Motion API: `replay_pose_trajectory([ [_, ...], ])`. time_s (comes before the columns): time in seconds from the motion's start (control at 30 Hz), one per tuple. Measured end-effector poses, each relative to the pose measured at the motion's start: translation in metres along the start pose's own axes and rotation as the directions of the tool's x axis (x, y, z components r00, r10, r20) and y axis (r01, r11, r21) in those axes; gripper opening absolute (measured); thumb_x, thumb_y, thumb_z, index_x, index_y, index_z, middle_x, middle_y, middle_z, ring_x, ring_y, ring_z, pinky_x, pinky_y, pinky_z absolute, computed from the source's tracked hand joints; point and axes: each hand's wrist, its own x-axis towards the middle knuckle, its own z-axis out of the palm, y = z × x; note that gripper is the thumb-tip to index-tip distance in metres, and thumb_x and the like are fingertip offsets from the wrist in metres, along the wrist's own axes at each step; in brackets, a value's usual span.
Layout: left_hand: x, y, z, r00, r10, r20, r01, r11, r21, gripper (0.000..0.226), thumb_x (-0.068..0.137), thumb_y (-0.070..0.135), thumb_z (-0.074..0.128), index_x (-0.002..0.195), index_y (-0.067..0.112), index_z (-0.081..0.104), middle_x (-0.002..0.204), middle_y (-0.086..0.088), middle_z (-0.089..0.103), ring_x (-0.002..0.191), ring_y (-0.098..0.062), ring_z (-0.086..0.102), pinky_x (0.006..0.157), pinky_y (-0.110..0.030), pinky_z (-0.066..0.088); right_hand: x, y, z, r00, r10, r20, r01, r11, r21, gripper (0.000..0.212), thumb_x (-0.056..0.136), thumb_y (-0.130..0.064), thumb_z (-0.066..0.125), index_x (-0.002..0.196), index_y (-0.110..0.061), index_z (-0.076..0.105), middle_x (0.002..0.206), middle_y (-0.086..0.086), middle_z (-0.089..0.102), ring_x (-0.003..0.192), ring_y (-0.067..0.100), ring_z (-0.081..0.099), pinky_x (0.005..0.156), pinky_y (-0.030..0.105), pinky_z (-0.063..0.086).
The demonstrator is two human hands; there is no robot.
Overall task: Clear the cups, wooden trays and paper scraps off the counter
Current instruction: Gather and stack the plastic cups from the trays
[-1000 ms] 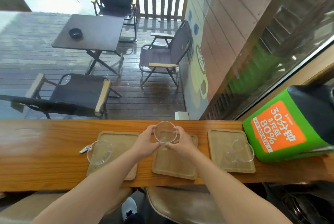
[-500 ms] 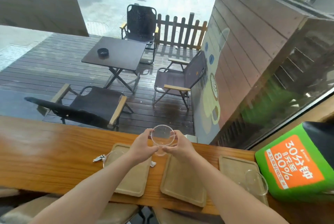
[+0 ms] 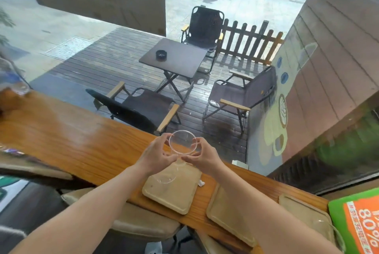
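Both hands hold a clear glass cup (image 3: 183, 144) above the wooden counter (image 3: 71, 136), my left hand (image 3: 156, 155) on its left side and my right hand (image 3: 202, 156) on its right. Under them lies the left wooden tray (image 3: 174, 194) with a second clear cup (image 3: 165, 177) on it. The middle wooden tray (image 3: 227, 212) is bare. The right wooden tray (image 3: 305, 212) carries a third clear cup (image 3: 330, 231), partly cut off. A small white paper scrap (image 3: 201, 183) lies between the left and middle trays.
A green and orange box (image 3: 359, 221) stands on the counter at the far right. A clear bottle (image 3: 12, 77) stands at the far left end. Padded stools (image 3: 131, 219) sit below the counter's near edge. A window with outdoor table and chairs lies beyond.
The view has swung up and left, so the trays sit lower and to the right. Both hands kept the cup and now hold it over the left tray's cup.
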Motion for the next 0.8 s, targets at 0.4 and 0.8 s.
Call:
replay_pose_trajectory([
  [0.4, -0.033, -0.033, -0.029, 0.999, -0.017, -0.041, 0.021, 0.996, 0.085, 0.066, 0.076, 0.050, 0.076, 0.131, 0.033, 0.045, 0.111, 0.015, 0.055, 0.065, -0.012, 0.062, 0.057, -0.019, 0.053, 0.001, -0.018, 0.044, 0.995, -0.003, 0.098, 0.006, 1.000, -0.031, 0.069, 0.070, -0.041, 0.086, 0.125, -0.031, 0.046, 0.108, -0.013, 0.056, 0.086, 0.009, 0.067, 0.069, 0.023, 0.059],
  [0.8, -0.046, -0.052, -0.015, 0.994, -0.086, 0.070, 0.076, 0.988, 0.134, 0.072, 0.076, 0.055, 0.075, 0.135, 0.032, 0.041, 0.124, 0.006, 0.062, 0.071, -0.012, 0.059, 0.068, -0.023, 0.056, -0.005, -0.006, 0.060, 0.991, 0.078, 0.107, -0.067, 0.993, -0.099, 0.085, 0.070, -0.028, 0.088, 0.140, -0.021, 0.040, 0.133, 0.003, 0.056, 0.101, 0.019, 0.066, 0.086, 0.037, 0.059],
])
